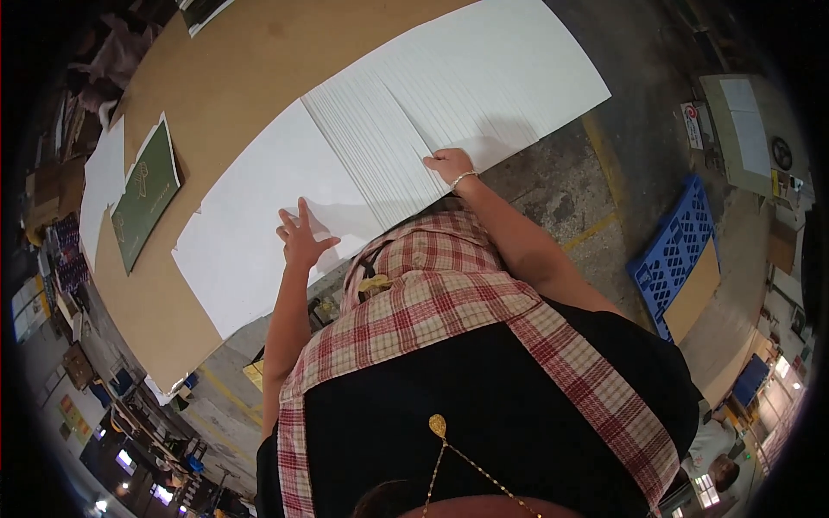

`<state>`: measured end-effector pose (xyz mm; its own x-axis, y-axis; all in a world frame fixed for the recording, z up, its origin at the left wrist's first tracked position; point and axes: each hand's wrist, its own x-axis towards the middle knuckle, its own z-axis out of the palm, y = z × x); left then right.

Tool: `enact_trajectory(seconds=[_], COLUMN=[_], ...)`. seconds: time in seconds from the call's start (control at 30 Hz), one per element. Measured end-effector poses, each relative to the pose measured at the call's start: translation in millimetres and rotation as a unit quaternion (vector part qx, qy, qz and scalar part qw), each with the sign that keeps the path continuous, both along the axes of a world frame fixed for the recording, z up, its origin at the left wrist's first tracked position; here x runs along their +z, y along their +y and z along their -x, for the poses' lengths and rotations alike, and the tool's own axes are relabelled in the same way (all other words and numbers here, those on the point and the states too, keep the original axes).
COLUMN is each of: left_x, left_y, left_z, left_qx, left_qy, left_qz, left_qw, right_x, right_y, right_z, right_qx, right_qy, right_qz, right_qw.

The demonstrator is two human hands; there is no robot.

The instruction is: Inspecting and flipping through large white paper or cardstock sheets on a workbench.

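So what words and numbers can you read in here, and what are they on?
There are none I can quote for you.
Green cover on the brown table: gold marks, some like lettering, too small to read.
White sign with a red mark, far right: small and blurred, can't be read.
Fanned white sheets: no writing shows on them.

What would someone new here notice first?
Probably the long fanned row of overlapping white paper sheets across the flat brown table, with the right hand at its near edge and the left hand spread over its left part. Next, the dark green rectangular card farther left, then the blue plastic lattice pallet off to the right.
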<state>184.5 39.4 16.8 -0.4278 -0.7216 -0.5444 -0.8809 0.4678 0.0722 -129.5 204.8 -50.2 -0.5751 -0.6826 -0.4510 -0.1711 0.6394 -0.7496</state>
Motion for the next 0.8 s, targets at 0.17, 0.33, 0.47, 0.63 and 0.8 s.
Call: enact_trajectory(seconds=[0.17,0.33,0.47,0.63,0.8], left_x=[2,2,2,2,4], left_y=[1,3,3,2,4], left_z=[0,0,-1,-1,-1], left_qx=[-0.005,-0.004,-0.002,0.005,-0.002], left_qy=[0.011,0.002,0.005,0.003,0.001], left_qz=[0.003,0.002,0.012,-0.003,0.016], left_qw=[1.000,1.000,1.000,1.000,1.000], right_x=[-7,-12,-4,20,41], right_y=[2,2,2,-1,-3], right_z=[-3,-6,-14,-21,-31], right_qx=[-0.047,-0.069,-0.077,-0.064,-0.080], right_qy=[-0.047,-0.035,0.027,0.129,0.236], right_qz=[0.027,0.024,0.032,-0.028,0.089], right_qw=[0.997,0.997,0.996,0.989,0.964])
